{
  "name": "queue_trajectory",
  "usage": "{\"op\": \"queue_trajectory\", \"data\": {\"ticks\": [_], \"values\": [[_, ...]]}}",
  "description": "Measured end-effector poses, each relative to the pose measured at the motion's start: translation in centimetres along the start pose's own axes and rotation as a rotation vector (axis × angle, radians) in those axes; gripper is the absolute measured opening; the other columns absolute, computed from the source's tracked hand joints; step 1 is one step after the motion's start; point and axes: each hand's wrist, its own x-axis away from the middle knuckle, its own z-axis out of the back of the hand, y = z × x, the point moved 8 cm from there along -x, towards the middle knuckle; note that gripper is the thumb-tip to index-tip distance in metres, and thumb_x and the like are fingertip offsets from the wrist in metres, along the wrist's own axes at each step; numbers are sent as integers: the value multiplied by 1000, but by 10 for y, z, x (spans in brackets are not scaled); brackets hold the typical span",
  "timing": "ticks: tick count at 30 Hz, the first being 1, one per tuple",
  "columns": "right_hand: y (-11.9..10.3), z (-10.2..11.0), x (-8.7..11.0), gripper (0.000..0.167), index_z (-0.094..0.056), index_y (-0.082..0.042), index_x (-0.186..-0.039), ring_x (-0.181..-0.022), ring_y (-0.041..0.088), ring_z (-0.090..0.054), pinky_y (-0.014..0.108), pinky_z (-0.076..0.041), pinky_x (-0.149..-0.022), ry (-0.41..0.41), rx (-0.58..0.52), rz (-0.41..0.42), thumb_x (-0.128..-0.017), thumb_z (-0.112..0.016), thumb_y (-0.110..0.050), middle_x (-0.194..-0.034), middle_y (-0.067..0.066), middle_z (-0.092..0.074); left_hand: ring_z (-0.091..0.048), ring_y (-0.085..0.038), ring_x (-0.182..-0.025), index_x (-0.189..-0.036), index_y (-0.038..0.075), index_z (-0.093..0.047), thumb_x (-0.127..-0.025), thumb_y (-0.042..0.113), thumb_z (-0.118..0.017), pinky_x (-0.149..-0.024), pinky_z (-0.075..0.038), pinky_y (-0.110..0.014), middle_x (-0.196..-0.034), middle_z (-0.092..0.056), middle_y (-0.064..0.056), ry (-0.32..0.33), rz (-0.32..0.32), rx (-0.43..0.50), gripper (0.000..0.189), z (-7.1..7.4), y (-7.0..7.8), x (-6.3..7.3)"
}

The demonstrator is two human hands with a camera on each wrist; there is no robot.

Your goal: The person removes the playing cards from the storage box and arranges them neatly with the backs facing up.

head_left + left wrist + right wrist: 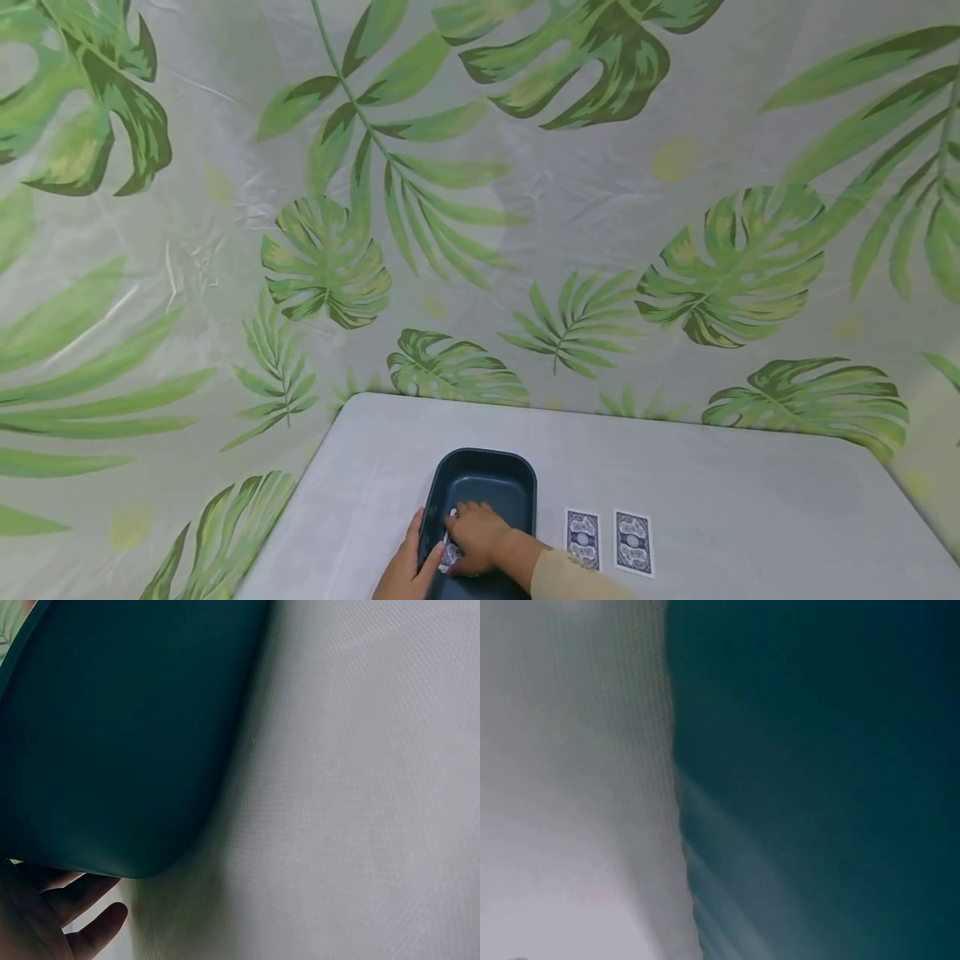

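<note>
Head view: both hands are busy at a dark blue-green tray near the front of the counter. The left hand grips the tray's left wall, thumb over the rim, fingers outside. The right hand, in a pale sleeve, reaches inside with bent fingers that appear to grip a patterned card — whether one or a stack is hidden. Right of the tray lie a blue-backed card and, just beside it, a second card, apart and both with their patterned backs up.

The step in hand looks like picking up or settling cards in the tray; the next move probably calls for a clean finger hold on a card edge while the left hand steadies the wall.

The counter wears a white, finely textured cover and has rounded far corners. Behind it hangs a glossy, creased sheet printed with green leaves — little else of the room shows
</note>
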Motion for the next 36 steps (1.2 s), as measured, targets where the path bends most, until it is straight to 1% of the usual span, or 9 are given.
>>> {"op": "queue_trajectory", "data": {"ticks": [4,7,11,14,24,27,31,34,36], "values": [[-3,0,0,59,-60,-11,-116,-106,22,-54,41,-43,-89,67,21,19,-74,-69,-52,-113,9,-59,-48,-37,-112,-139,-6,-24,-95,39,-47,-87,-39,-55,-129,-44,-28,6,-7,3,66,-1,-1,-1],[-6,2,1,55,-60,-11,-115,-105,22,-54,40,-43,-89,90,26,38,-76,-69,-48,-111,10,-60,-49,-36,-111,-139,-5,-25,-95,39,-46,-86,-39,-55,-128,-45,-27,15,-12,-8,66,-1,-1,-2],[-7,2,1,55,-59,-10,-116,-110,24,-52,41,-41,-91,82,18,34,-76,-68,-47,-116,11,-58,-49,-36,-111,-139,-6,-25,-96,39,-45,-87,-39,-55,-128,-45,-28,15,-11,-20,66,-1,-2,-2],[-7,1,1,56,-58,-9,-116,-111,24,-51,42,-41,-91,77,11,22,-76,-68,-47,-116,11,-58,-49,-36,-111,-139,-6,-25,-96,40,-45,-87,-39,-56,-128,-45,-28,9,-5,-16,67,-1,-1,-2],[-4,-1,-2,61,-53,-10,-116,-102,20,-53,42,-42,-89,71,-19,14,-71,-72,-45,-107,6,-59,-47,-38,-113,-139,-6,-24,-94,43,-46,-90,-36,-57,-130,-42,-30,-21,41,9,70,-2,-1,0],[-2,0,-2,62,-52,-10,-116,-101,19,-53,43,-42,-88,72,-14,11,-69,-73,-46,-106,6,-59,-46,-39,-114,-139,-5,-24,-95,43,-45,-90,-35,-58,-131,-41,-30,-30,35,22,69,-2,0,0],[1,3,-2,63,-53,-12,-115,-101,19,-54,42,-43,-87,70,-11,-8,-68,-73,-48,-107,6,-59,-46,-39,-114,-139,-6,-25,-95,38,-47,-90,-36,-57,-131,-42,-29,-18,0,26,66,1,3,0],[4,5,-1,63,-53,-12,-115,-102,18,-55,42,-43,-88,66,-16,-23,-67,-73,-49,-109,6,-59,-47,-38,-113,-138,-7,-26,-96,34,-47,-88,-38,-56,-130,-43,-28,-3,-22,12,63,2,4,1],[4,7,-1,63,-53,-12,-115,-102,18,-55,41,-43,-88,62,-20,-26,-67,-73,-49,-109,7,-59,-47,-37,-113,-138,-7,-26,-96,34,-47,-88,-38,-55,-130,-44,-28,-2,-22,10,62,1,3,0]]}}
